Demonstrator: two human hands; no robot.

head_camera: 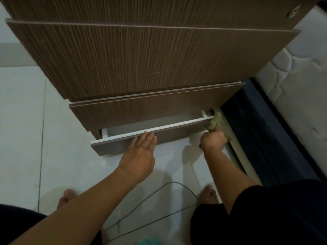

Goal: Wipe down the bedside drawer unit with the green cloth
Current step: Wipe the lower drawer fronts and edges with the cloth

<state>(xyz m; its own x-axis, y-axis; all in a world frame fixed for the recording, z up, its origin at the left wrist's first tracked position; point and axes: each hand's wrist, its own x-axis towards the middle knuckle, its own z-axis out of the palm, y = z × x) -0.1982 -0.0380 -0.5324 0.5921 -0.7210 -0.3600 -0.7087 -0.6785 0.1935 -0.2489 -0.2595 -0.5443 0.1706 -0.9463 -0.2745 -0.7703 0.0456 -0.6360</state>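
Pale tiled floor (23,121) spreads under us, with a thin dark cable (159,197) looping across it between our bare feet. We go from near to far.

Our left hand (141,149) reaches forward with its fingers (147,138) straight and together, flat against the front edge of the bottom drawer (123,144), which stands pulled partway out of the unit (141,59). It holds nothing; it seems only to steady the drawer.

Our right hand (213,140) is curled tight round the cloth (215,122), bunched and green, and presses it against the right end of the drawer front, just beside the white rail at that corner. So the cloth is low down, at the drawer's right side, close to the dark bed base (265,138).

Beyond, a second drawer front sits above, nearly shut, and the wood-grain top of the unit juts toward us. A quilted white mattress (300,85) lies to the right.

We judge the step in hand to be wiping the bottom drawer's edge and corner. Next, we would likely need to draw the cloth leftward along the top edge while the left hand keeps the drawer from sliding, then work up to the upper front and top.
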